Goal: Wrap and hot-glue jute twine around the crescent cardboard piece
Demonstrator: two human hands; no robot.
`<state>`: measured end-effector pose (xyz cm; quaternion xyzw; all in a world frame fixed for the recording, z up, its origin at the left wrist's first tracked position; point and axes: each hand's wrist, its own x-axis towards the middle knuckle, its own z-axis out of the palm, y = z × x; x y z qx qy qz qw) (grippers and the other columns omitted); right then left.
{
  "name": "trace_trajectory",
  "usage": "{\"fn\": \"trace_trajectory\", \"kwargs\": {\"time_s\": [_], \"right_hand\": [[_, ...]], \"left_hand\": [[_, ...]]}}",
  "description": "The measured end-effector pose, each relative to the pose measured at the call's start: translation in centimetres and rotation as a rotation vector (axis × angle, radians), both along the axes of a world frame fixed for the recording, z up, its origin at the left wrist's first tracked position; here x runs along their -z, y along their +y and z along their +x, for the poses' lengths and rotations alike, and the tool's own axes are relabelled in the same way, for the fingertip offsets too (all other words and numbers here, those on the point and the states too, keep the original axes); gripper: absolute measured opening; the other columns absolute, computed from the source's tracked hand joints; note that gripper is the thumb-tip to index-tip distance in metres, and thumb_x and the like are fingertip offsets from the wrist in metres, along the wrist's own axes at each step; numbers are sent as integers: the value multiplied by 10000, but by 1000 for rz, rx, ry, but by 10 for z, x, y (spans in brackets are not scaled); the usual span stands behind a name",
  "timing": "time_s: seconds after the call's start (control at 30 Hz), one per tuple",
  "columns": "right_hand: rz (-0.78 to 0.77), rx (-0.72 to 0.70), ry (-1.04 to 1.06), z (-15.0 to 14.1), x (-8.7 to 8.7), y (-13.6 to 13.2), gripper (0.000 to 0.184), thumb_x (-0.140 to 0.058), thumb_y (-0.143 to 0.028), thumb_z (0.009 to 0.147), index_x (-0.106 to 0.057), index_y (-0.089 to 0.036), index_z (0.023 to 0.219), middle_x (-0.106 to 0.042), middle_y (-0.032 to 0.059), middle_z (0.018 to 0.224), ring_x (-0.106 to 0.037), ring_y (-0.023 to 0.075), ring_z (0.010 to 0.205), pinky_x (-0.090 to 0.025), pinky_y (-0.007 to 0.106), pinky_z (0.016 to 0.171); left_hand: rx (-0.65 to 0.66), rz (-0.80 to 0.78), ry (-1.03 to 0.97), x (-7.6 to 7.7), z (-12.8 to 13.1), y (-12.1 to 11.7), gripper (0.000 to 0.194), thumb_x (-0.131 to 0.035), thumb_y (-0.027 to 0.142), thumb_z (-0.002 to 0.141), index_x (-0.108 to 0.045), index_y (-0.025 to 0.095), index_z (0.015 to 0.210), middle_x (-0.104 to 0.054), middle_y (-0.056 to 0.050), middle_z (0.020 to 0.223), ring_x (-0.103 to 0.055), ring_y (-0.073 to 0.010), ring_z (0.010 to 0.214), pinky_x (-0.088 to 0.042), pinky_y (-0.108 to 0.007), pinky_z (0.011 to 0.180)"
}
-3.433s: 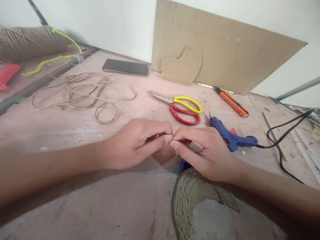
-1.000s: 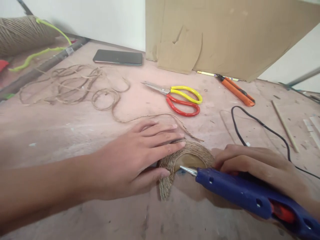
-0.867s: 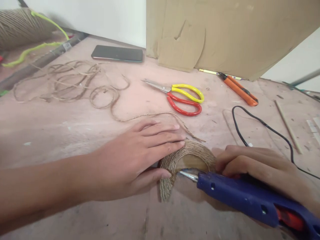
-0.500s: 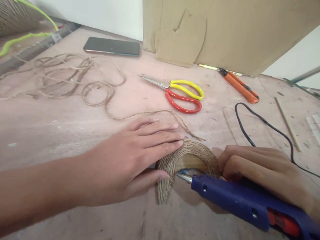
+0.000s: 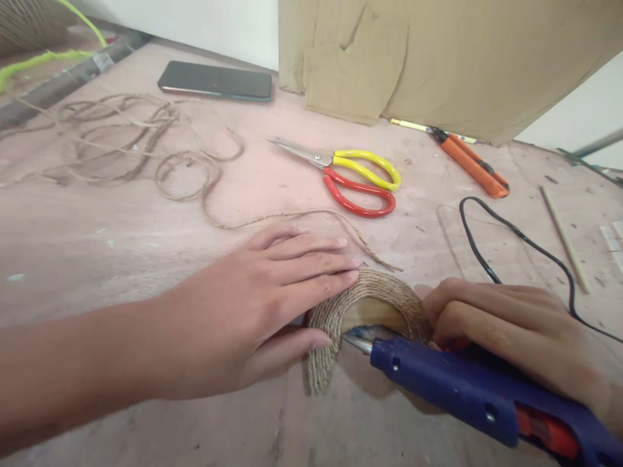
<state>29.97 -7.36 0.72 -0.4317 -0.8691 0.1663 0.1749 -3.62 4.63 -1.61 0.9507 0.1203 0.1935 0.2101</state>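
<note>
My left hand (image 5: 253, 305) lies flat with fingers stretched out, pressing on the left side of a curved cardboard piece wrapped in jute twine (image 5: 341, 311). My right hand (image 5: 506, 337) is closed around a blue glue gun (image 5: 467, 392). The gun's metal nozzle touches the bare cardboard inside the twine arc. A loose strand of twine (image 5: 272, 217) runs from the wrapped piece back to tangled coils (image 5: 126, 139) at the left.
Red and yellow scissors (image 5: 355, 181) lie behind my hands. An orange utility knife (image 5: 472, 165) and a cardboard sheet (image 5: 438, 58) stand at the back. A phone (image 5: 214, 81) lies far left. The gun's black cord (image 5: 516, 243) loops on the right near thin sticks (image 5: 564, 237).
My hands first pinched the twine together while the glue gun lay on the table. My right hand now holds the gun, its nozzle moved in against the piece; my left hand lies flat.
</note>
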Motion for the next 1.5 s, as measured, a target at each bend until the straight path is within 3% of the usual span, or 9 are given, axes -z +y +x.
{"fn": "trace_trajectory", "kwargs": {"time_s": [0.2,0.4,0.73,1.03,1.23,1.37,1.5], "right_hand": [[-7,10,0,-1,2,0,144,-592,-192,1103,-506,-285,1034,-630,3,888,-591,183,650,-422,365,580],[24,-8,-14,1,4,-1,154,-598,-176,1103,-493,-273,1045,-581,-5,881,-545,168,661,-370,359,597],[-15,-38,-1,-1,-1,5,121,-526,-299,1155,-493,-278,1040,-557,-7,865,-520,171,656,-350,337,596],[-10,-21,22,-2,-3,7,221,-488,-385,1213,-449,-278,1024,-499,-31,849,-481,145,645,-328,315,584],[-34,17,52,3,-3,6,186,-629,-393,1119,-522,-276,1024,-519,-35,826,-483,148,627,-332,326,563],[-45,55,13,5,-3,6,299,-814,-360,1025,-526,-282,1003,-541,-50,823,-509,142,630,-356,316,566],[-54,17,50,4,-3,6,284,-638,-483,1150,-512,-276,1003,-515,-37,831,-495,144,642,-339,323,563]], "left_hand": [[34,-5,83,-8,1,2,532,-660,404,1202,-657,161,1675,-677,-143,1755,-598,-359,1690,-390,-598,1484],[25,28,88,-7,1,1,514,-585,434,1237,-637,183,1682,-654,-130,1778,-580,-331,1707,-362,-570,1496],[36,24,94,-10,1,3,504,-592,419,1233,-639,188,1678,-675,-125,1757,-594,-342,1696,-394,-612,1475],[40,33,85,-11,2,3,502,-566,419,1238,-648,165,1663,-677,-143,1753,-609,-347,1682,-419,-600,1457],[41,19,97,-11,2,3,503,-576,407,1234,-644,180,1677,-689,-137,1741,-602,-352,1688,-411,-615,1460],[41,26,108,-10,3,4,514,-552,444,1248,-621,208,1699,-681,-117,1750,-588,-342,1700,-424,-626,1444],[43,53,104,-10,2,4,522,-537,450,1256,-617,169,1690,-675,-127,1755,-584,-338,1702,-423,-617,1441]]}}
